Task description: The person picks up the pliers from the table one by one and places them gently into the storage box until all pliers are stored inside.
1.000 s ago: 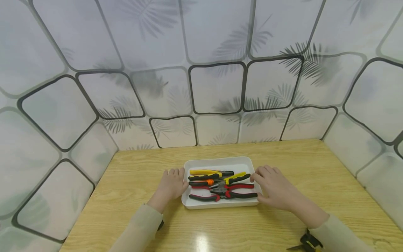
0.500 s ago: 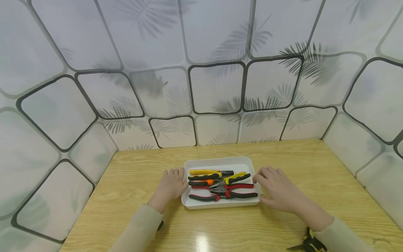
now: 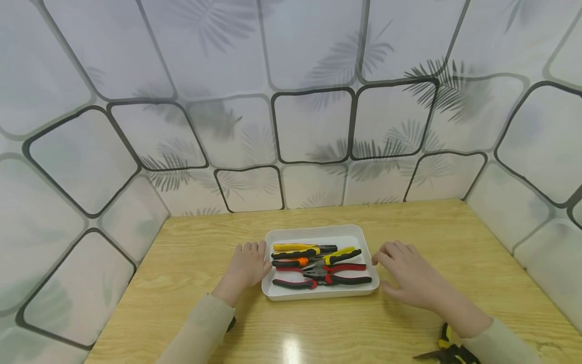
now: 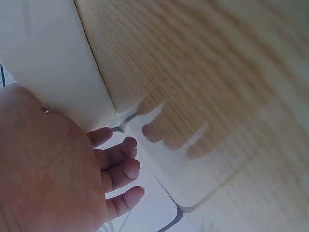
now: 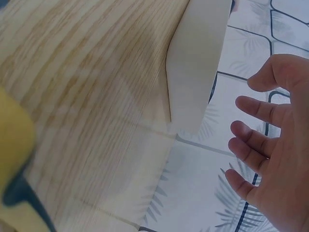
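A white rectangular tray (image 3: 320,296) sits mid-table with several pliers in it. Red-and-black pliers (image 3: 350,280) lie along its front; yellow-and-black pliers (image 3: 343,257) and yellow-handled ones (image 3: 291,247) lie behind. My left hand (image 3: 245,265) rests against the tray's left side, thumb along the rim. In the left wrist view the fingers of that hand (image 4: 116,166) are loosely bent beside the tray wall (image 4: 63,63). My right hand (image 3: 406,275) is just off the tray's right end. The right wrist view shows its fingers spread, holding nothing, apart from the tray wall (image 5: 195,63).
Another pair of yellow-and-black pliers (image 3: 447,349) lies on the wooden table (image 3: 336,333) by my right sleeve, partly covered by it. A small dark object (image 3: 231,324) shows beside my left sleeve. Patterned panels (image 3: 313,136) enclose the table at the back and sides.
My right hand has drawn away to the right from the tray's right end, and a gap now shows. The left hand and the tray have stayed in place.
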`<state>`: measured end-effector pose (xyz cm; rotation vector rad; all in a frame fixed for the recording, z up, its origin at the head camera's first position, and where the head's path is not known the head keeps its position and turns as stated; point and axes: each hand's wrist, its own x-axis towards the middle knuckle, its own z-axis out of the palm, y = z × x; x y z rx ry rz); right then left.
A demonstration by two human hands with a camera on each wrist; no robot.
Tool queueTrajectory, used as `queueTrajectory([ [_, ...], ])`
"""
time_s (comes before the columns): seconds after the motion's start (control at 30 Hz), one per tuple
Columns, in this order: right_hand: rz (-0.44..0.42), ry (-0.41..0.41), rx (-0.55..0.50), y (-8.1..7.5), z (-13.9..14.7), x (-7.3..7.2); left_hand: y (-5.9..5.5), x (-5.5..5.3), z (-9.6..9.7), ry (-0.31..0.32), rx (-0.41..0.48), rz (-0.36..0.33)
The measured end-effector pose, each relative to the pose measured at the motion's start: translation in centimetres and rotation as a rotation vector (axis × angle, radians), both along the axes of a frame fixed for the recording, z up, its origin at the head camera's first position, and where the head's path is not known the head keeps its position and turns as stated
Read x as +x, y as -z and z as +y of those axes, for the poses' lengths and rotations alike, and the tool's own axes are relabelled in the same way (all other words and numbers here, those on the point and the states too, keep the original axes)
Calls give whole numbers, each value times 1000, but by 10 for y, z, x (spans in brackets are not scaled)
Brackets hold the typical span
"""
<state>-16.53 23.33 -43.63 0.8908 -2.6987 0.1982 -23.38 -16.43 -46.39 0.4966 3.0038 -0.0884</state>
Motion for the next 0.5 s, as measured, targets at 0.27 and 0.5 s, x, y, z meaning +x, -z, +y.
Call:
queueTrajectory([
  [0.27,7,15,-7,-2,8,4,-1,1,-1,8,-1,1],
  [0.5,-6,31,-3,-2,15,8,-1,1,0,8,-4,-5],
])
